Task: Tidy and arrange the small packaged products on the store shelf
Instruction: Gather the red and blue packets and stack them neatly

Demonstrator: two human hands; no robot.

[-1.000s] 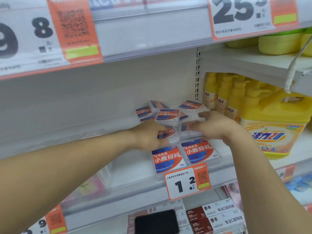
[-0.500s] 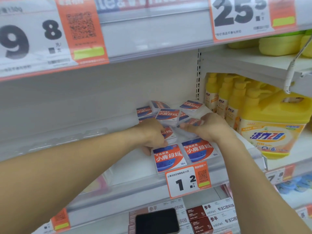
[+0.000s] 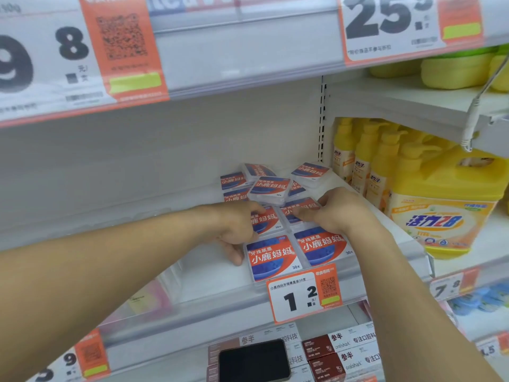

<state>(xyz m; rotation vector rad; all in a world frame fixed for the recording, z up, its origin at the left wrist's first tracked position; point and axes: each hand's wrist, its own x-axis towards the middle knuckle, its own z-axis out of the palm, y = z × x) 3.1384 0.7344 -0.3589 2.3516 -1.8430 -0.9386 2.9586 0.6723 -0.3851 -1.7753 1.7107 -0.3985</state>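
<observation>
Head view: at frame centre the small floss boxes (image 3: 271,256) are lying flat on the white shelf (image 3: 209,279), two neat rows in front, a loose heap (image 3: 268,187) behind. The left hand (image 3: 237,230) is curling over the left second-row box, thumb bracing the front box's edge to square it. The right hand (image 3: 337,210) is pinching the right second-row box, seemingly lining it up.
</observation>
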